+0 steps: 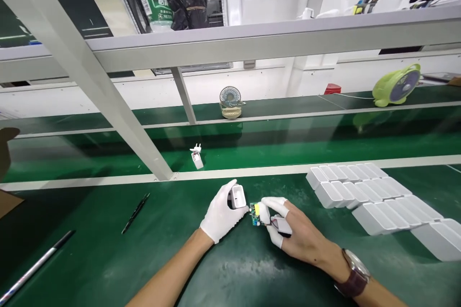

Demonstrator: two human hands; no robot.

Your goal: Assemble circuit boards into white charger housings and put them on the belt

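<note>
My left hand point(223, 212), in a white glove, is closed around a small white charger housing point(238, 196) whose open end faces up toward me. Just to its right, my right hand point(288, 224), with white finger cots on some fingers, grips a small circuit board point(256, 214) with a yellow part on it. Behind the board, wires lead to a white plug cap point(281, 224) held in the same hand. The board's left edge lies close to the left fingertips; whether they touch I cannot tell.
Rows of white housings point(382, 196) stand on the right of the green table point(151, 254). A black pen point(136, 213) and a silver rod point(36, 266) lie left. One charger point(196, 157) sits beyond the pale ledge. A slanted post point(118, 110) rises at left.
</note>
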